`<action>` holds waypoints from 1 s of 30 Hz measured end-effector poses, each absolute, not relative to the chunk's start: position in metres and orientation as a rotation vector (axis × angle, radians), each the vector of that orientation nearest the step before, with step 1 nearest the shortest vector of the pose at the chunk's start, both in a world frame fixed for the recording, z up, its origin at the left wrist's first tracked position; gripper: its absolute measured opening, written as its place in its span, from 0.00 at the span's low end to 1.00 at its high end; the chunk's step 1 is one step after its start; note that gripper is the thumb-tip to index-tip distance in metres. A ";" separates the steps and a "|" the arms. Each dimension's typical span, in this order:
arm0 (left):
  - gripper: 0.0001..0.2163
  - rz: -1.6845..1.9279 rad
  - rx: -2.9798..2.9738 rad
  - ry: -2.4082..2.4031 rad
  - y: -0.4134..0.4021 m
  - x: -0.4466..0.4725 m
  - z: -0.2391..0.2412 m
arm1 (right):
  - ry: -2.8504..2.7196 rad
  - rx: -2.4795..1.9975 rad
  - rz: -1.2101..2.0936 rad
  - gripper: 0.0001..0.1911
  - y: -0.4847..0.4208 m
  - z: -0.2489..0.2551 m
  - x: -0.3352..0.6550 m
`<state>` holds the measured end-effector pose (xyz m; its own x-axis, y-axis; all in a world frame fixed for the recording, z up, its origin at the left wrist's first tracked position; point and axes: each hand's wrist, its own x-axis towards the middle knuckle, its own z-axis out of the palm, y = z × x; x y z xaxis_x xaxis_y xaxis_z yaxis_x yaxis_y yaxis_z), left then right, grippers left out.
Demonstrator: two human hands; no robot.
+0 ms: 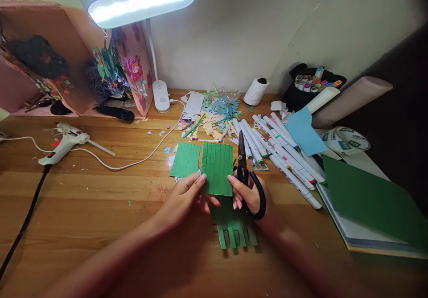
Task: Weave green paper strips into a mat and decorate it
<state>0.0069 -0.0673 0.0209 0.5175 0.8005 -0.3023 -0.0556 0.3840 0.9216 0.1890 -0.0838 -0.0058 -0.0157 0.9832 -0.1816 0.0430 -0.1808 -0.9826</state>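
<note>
Between my two hands is a green paper piece (217,166) marked with lengthwise lines. My left hand (185,193) pinches its lower left edge between thumb and fingers. At the lower right edge my right hand (249,191) pinches the same piece, with black scissors (241,151) also hooked on that hand, their blades pointing away from me. Another lined green piece (185,159) lies on the table just left of the held one. Below my hands lies a green piece cut into strips (236,235), its upper part shaded and partly hidden.
Paper scraps (214,115) are heaped behind my hands. Several markers (284,151) lie to the right, by a tape roll (346,140) and green sheets (371,200). A hot glue gun (67,142) with its cord is at left. A lamp (147,2) hangs overhead.
</note>
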 end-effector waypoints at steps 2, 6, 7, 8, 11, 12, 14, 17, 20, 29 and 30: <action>0.18 0.660 1.046 0.900 -0.067 0.006 0.020 | -1.139 -1.361 1.326 0.17 -0.082 -0.006 0.190; 0.16 0.665 1.195 0.987 -0.066 0.003 0.021 | -1.066 -1.328 1.321 0.17 -0.080 -0.009 0.192; 0.17 0.681 1.293 1.049 -0.065 0.001 0.021 | -1.040 -1.317 1.323 0.17 -0.079 -0.010 0.193; 0.17 0.706 1.423 1.146 -0.063 -0.002 0.021 | -1.012 -1.306 1.325 0.17 -0.078 -0.010 0.194; 0.12 0.789 1.866 1.589 -0.052 -0.014 0.017 | -0.953 -1.276 1.305 0.18 -0.075 -0.007 0.196; 0.11 0.789 1.968 1.722 -0.047 -0.018 0.014 | -0.943 -1.270 1.294 0.19 -0.073 -0.005 0.197; 0.19 0.730 2.049 1.844 -0.039 -0.027 0.008 | -0.934 -1.270 1.278 0.19 -0.070 -0.001 0.198; 0.23 0.591 1.985 1.827 -0.031 -0.034 0.000 | -0.904 -1.294 1.306 0.20 -0.067 0.001 0.198; 0.16 0.593 1.905 1.780 -0.032 -0.032 0.001 | -0.941 -1.317 1.356 0.20 -0.067 -0.002 0.197; 0.11 0.867 1.694 1.158 -0.065 -0.004 0.012 | -1.135 -1.388 1.294 0.19 -0.076 0.006 0.192; 0.11 0.842 1.693 1.119 -0.069 -0.002 0.012 | -1.146 -1.397 1.274 0.19 -0.078 0.009 0.192</action>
